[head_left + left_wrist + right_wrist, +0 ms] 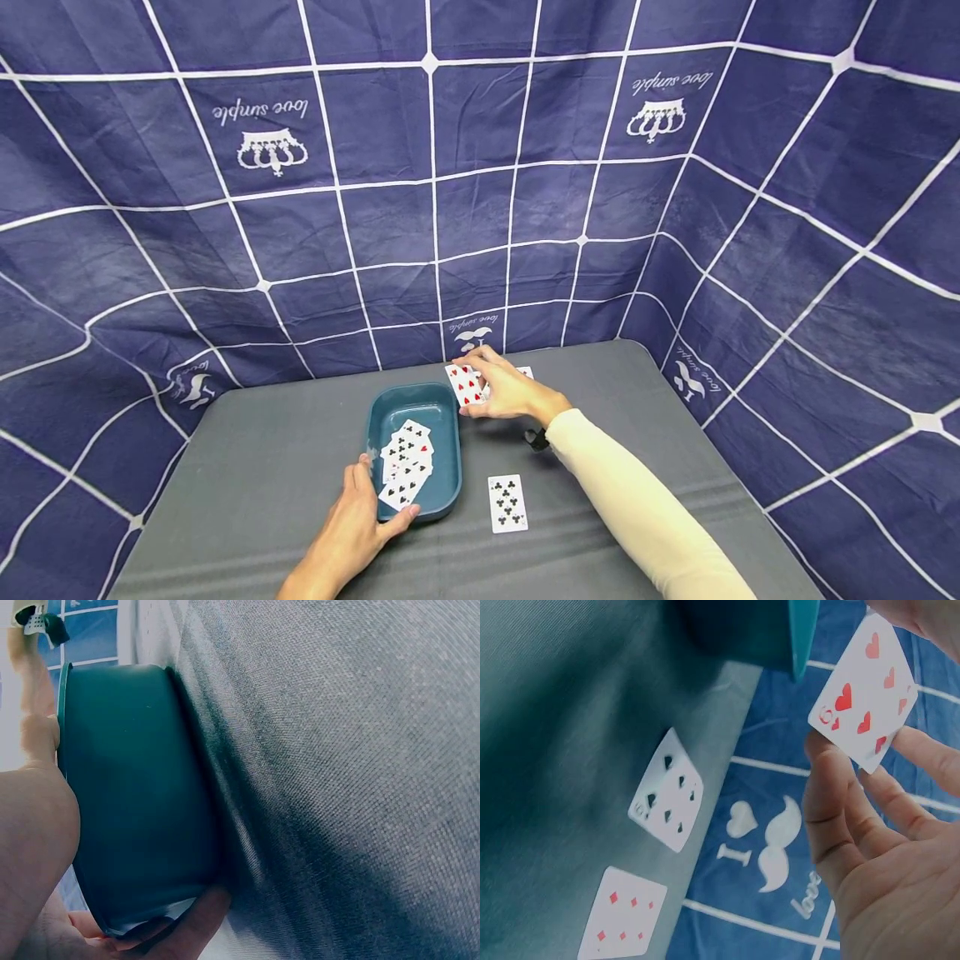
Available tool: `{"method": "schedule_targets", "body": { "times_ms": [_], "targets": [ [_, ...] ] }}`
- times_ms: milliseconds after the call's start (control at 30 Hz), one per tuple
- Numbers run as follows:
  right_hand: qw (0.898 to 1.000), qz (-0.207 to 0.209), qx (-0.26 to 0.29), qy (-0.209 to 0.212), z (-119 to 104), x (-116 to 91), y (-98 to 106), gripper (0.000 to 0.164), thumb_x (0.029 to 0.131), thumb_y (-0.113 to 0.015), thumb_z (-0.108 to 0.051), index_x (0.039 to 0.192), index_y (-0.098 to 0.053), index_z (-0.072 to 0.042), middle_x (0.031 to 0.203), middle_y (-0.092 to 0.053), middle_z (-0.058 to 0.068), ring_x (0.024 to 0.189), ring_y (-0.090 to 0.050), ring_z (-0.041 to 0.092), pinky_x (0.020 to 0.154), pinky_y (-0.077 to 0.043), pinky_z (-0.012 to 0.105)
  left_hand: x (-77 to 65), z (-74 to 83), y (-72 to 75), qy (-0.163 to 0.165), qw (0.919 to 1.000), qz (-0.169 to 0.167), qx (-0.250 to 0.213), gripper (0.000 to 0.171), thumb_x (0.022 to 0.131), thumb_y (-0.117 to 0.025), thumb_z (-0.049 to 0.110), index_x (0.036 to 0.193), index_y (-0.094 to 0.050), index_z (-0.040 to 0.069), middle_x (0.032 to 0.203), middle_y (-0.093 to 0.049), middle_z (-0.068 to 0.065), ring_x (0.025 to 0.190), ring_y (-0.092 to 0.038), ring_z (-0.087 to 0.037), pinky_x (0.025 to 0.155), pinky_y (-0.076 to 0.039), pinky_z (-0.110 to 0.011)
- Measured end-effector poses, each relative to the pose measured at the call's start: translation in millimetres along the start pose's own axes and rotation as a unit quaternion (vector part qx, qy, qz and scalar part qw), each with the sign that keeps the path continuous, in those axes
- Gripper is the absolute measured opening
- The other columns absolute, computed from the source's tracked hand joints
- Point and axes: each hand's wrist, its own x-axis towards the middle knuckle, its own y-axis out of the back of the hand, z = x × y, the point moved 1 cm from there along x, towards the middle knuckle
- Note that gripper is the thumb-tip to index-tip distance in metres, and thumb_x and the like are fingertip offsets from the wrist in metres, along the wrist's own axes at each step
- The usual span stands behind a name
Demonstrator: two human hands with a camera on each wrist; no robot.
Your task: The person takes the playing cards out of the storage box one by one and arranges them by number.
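My left hand (348,521) grips the near left corner of a deep teal plastic bin (452,467), thumb at the near rim and fingers along the outer wall. In the left wrist view the bin's side wall (135,780) fills the middle. Inside the bin lies an overlapping pile of playing cards (407,467). My right hand (506,387) pinches a six of hearts (862,694) by its edges, close to the bin's far right rim. Beneath and beyond this hand lie a six of spades (667,796) and a six of diamonds (622,915), partly hidden in the head view.
A clubs card (508,503) lies face up on the grey cloth-covered table (262,475), right of the bin. Blue curtains (390,233) with white lines stand along the table's back and sides. A black strap end (536,439) hangs at my right wrist.
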Motion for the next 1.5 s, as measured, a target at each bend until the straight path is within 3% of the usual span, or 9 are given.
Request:
{"method": "schedule_targets", "body": {
  "times_ms": [200, 467, 733, 1100, 1233, 1500],
  "targets": [
    [1.000, 0.023, -0.008, -0.014, 14.1, -8.7, 2.7, 0.090, 0.090, -0.099, -0.036, 0.169, -0.060, -0.014, 0.150, -0.063, 0.010, 0.101, -0.070, 0.015, 0.088, -0.056, 0.026, -0.7, 0.6, 0.9, 0.008, 0.9999, -0.009, -0.002, 0.123, 0.090, -0.100, 0.052, 0.162, -0.036, -0.025, 0.146, -0.055, -0.038, 0.112, -0.077, -0.044, 0.099, -0.064, -0.059],
    [0.998, 0.051, -0.002, -0.036, 32.4, -19.2, 6.1, 0.075, 0.089, -0.100, -0.035, 0.155, -0.071, -0.017, 0.146, -0.066, 0.007, 0.101, -0.067, 0.012, 0.091, -0.057, 0.029, -0.3, 0.3, -0.4, 0.000, 1.0000, -0.001, 0.003, 0.122, 0.089, -0.099, 0.053, 0.161, -0.037, -0.025, 0.146, -0.055, -0.039, 0.112, -0.078, -0.045, 0.098, -0.065, -0.060],
    [0.996, 0.072, -0.024, -0.040, 44.4, -27.3, 9.6, 0.072, 0.089, -0.098, -0.035, 0.153, -0.076, -0.013, 0.156, -0.067, 0.014, 0.142, -0.070, 0.035, 0.118, -0.057, 0.051, 0.4, -0.6, -0.5, 0.010, 0.9999, -0.007, 0.000, 0.123, 0.090, -0.099, 0.053, 0.162, -0.036, -0.024, 0.147, -0.055, -0.038, 0.113, -0.078, -0.045, 0.099, -0.064, -0.060],
    [0.987, 0.106, -0.078, -0.087, 61.2, -44.1, 15.2, 0.070, 0.090, -0.096, -0.045, 0.155, -0.076, -0.025, 0.163, -0.067, 0.008, 0.149, -0.069, 0.037, 0.117, -0.055, 0.062, -1.7, -1.2, -3.0, -0.015, 0.9996, 0.022, 0.012, 0.121, 0.089, -0.100, 0.051, 0.159, -0.039, -0.025, 0.146, -0.056, -0.039, 0.116, -0.078, -0.047, 0.099, -0.065, -0.059],
    [0.983, 0.118, -0.089, -0.108, 66.4, -49.7, 19.6, 0.069, 0.090, -0.097, -0.047, 0.153, -0.077, -0.025, 0.165, -0.067, 0.009, 0.152, -0.066, 0.038, 0.111, -0.053, 0.060, -0.5, -0.8, -2.0, 0.004, 0.9999, 0.000, 0.009, 0.123, 0.091, -0.098, 0.056, 0.163, -0.037, -0.024, 0.148, -0.055, -0.038, 0.119, -0.077, -0.047, 0.102, -0.064, -0.059],
    [0.980, 0.112, -0.096, -0.133, 83.2, -60.1, 24.1, 0.065, 0.092, -0.094, -0.046, 0.150, -0.078, -0.024, 0.166, -0.066, 0.012, 0.155, -0.063, 0.039, 0.115, -0.052, 0.063, 0.2, 0.5, 2.4, 0.036, 0.9987, -0.036, -0.007, 0.128, 0.094, -0.095, 0.060, 0.167, -0.032, -0.024, 0.156, -0.052, -0.037, 0.130, -0.075, -0.047, 0.109, -0.062, -0.059]
  ]
}}
